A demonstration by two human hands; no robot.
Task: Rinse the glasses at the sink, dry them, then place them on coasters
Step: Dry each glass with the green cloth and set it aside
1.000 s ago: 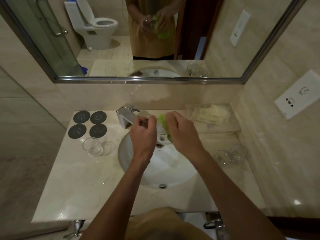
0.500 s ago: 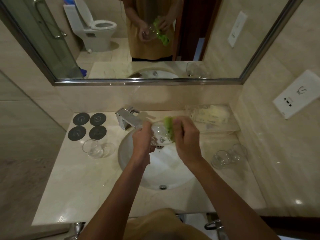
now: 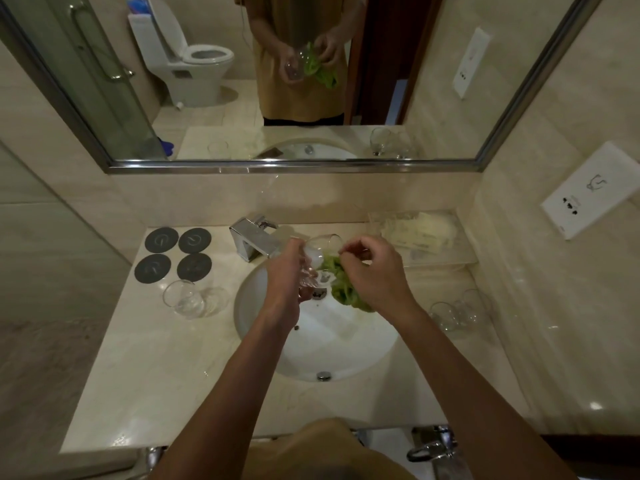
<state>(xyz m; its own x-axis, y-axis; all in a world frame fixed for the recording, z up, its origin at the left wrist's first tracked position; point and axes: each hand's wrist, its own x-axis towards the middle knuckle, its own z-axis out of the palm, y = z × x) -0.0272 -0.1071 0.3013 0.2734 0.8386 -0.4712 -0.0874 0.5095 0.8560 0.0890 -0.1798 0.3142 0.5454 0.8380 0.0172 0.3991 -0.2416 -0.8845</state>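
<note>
Gripping the clear glass (image 3: 317, 258) in my left hand (image 3: 285, 275), I have the fingers curled round its bowl, holding it tilted above the sink basin (image 3: 263, 341) with its mouth turned up and away toward the faucet (image 3: 254, 237). My right hand (image 3: 375, 271) pinches the green cloth (image 3: 341, 284) between thumb and fingertips right at the rim of that glass; the rest of the cloth hangs bunched below the hand, over the basin's far half near the drain. The two hands sit just beside each other, cloth and glass touching.

Taking the basin as my marker: left of it on the marble counter (image 3: 156, 375) stands one more glass (image 3: 185, 299), upright, with what looks like a second clear piece lying beside it, though I cannot tell its shape. Beyond that glass, further left and back from the basin, four dark round coasters (image 3: 178, 258) lie in a two-by-two block, all of them bare. Right of the basin a small cluster of glasses (image 3: 459, 311) stands close to the side wall; I count two or three, as they overlap. Behind the basin to the right, a clear tray (image 3: 433, 258) holds pale packets.

Above the basin, the mirror (image 3: 277, 164) shows the same grip from the front: one hand round the glass, the other holding the green cloth against it.
</note>
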